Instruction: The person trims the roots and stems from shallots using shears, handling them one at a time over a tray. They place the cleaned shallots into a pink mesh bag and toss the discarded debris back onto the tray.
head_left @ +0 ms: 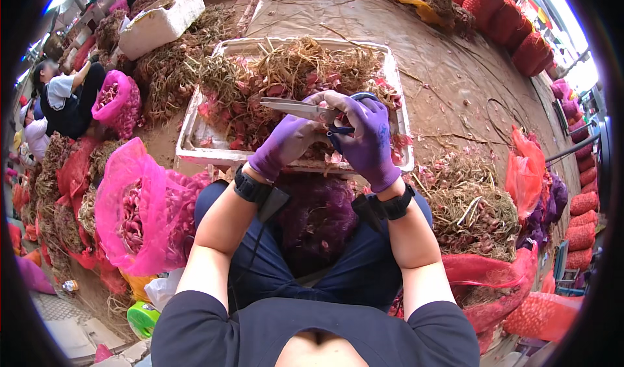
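Note:
Both my hands wear purple gloves and meet over the near side of a white foam tray (190,128). My right hand (372,136) is closed around the dark handles of a pair of scissors (292,106). Their metal blades point left, past the fingers of my left hand (286,139). That left hand is closed, fingertips together by the scissors' pivot; whatever it pinches is hidden. Below the hands, the tray holds a heap of dry stems (305,58), red papery skins and what look like small shallots.
At my left stands an open pink mesh bag (114,191) of red bulbs. A purple mesh bag (315,221) sits between my legs. Stemmed bulbs (474,214) lie in a heap at my right. A person (65,101) sits far left. Full red sacks (484,6) line the far right.

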The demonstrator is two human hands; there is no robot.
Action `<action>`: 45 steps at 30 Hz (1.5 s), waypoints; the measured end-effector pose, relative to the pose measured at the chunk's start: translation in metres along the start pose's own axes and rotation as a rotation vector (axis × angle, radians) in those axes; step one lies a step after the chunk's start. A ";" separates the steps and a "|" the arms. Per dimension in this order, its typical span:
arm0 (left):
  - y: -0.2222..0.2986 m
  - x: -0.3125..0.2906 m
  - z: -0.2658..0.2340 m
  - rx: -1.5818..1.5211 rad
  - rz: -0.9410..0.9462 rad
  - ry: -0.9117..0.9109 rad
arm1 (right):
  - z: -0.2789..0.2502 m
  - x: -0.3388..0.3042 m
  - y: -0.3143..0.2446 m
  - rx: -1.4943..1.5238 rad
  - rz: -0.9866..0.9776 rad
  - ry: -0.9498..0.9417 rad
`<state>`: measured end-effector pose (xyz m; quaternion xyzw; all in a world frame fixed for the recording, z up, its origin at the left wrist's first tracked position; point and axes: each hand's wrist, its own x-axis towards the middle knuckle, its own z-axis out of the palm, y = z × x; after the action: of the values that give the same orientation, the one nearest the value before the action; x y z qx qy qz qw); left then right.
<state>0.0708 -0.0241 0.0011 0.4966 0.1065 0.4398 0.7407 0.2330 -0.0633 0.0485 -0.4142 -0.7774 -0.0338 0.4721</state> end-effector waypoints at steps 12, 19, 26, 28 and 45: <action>0.004 -0.004 0.016 0.058 -0.005 0.127 | 0.000 -0.003 -0.009 0.132 0.182 0.005; 0.005 -0.002 0.025 -0.119 -0.024 0.200 | 0.001 -0.004 -0.011 0.148 0.202 0.057; -0.010 -0.007 0.016 0.314 -0.058 0.136 | 0.001 -0.004 -0.005 0.099 0.195 0.020; -0.012 -0.007 0.022 0.307 -0.005 0.178 | 0.000 -0.004 -0.006 0.039 0.183 -0.028; 0.008 -0.001 0.018 -0.220 -0.053 0.143 | 0.005 0.000 0.012 1.110 0.773 0.166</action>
<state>0.0767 -0.0352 0.0163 0.3769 0.1231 0.4634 0.7925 0.2381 -0.0532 0.0420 -0.3547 -0.4369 0.5097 0.6508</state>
